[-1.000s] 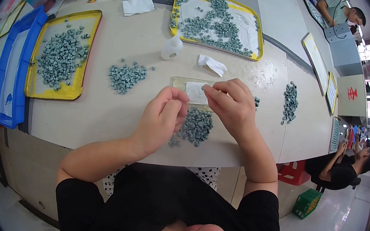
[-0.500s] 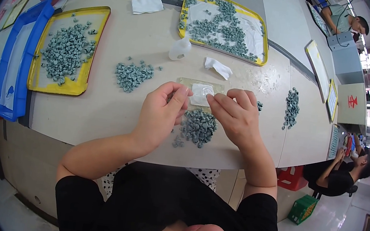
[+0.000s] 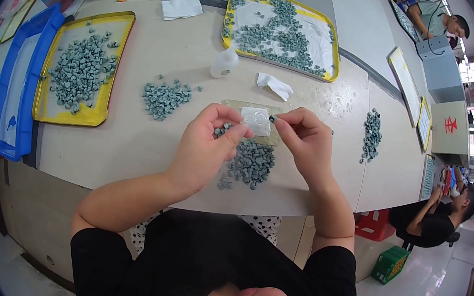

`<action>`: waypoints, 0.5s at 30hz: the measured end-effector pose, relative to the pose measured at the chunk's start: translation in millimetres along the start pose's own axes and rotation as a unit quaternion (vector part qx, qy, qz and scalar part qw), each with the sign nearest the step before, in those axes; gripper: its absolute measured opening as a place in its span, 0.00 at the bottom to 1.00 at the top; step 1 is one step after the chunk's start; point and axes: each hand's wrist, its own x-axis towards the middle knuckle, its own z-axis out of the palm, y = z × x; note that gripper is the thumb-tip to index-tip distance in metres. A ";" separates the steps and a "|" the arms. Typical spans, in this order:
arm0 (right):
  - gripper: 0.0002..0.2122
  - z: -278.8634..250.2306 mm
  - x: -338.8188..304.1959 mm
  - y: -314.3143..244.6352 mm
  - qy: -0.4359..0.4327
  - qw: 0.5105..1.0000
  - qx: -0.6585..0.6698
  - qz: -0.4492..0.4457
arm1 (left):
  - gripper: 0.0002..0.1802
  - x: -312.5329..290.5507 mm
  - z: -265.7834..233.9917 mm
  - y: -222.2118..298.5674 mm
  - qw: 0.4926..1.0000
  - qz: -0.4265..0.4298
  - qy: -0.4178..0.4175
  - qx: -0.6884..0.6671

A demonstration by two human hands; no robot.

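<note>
My left hand [image 3: 211, 142] is curled around several small grey-green pieces [image 3: 223, 129], which show between its thumb and fingers. Pinched in the fingertips of my right hand [image 3: 307, 142] is one small dark grey-green piece [image 3: 273, 119]. Between the hands a clear, flat plate [image 3: 233, 104] lies on the table with a white square pad [image 3: 255, 128] on it; a round clear shape shows on the pad. Just below the plate sits a heap of the same grey-green pieces [image 3: 251, 164]. What the pieces are, I cannot make out.
Loose piles of pieces lie left [image 3: 166, 99] and right [image 3: 371, 136]. A white squeeze bottle [image 3: 223, 63] and folded tissue [image 3: 274, 86] stand beyond the plate. Yellow-rimmed trays sit far [image 3: 335, 59] and left [image 3: 118, 62], beside a blue tray [image 3: 27, 84]. Other people sit at the right.
My right hand has drawn slightly away from the left, and the small piece in its fingertips now shows. My left hand has turned a little, revealing the pieces in it.
</note>
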 end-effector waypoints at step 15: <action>0.05 -3.7 -2.1 0.9 -0.079 0.927 0.331 0.160 | 0.07 2.0 3.5 -5.3 0.997 -0.030 -0.046 -0.046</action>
